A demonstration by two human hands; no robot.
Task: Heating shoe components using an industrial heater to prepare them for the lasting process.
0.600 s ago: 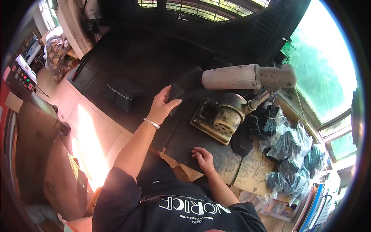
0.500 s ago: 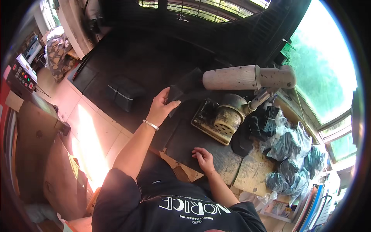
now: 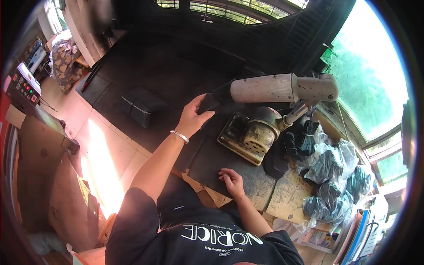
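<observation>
My left hand (image 3: 194, 118) is closed on a flat black piece (image 3: 211, 102), thumb on the near side. The piece's far end meets the left end of a grey cylindrical machine head (image 3: 263, 88); I cannot tell whether it touches. That head is carried on a jointed arm above a worn metal base (image 3: 259, 137). My right hand (image 3: 231, 182) rests at the near edge of the black-covered table (image 3: 212, 154), its fingers loosely curled with nothing showing in them. A black bundle with a pale band (image 3: 142, 107) lies on the table, left of my left hand.
Clear plastic bags of dark pieces (image 3: 331, 163) are heaped at the right, beside a bare board (image 3: 291, 196) and below a bright window (image 3: 371, 75). A control box with lit buttons (image 3: 26, 86) stands at the far left, above brown panels (image 3: 39, 163).
My left hand has moved right with the black piece, bringing its far end up to the left end of the machine head. My right hand has barely moved.
</observation>
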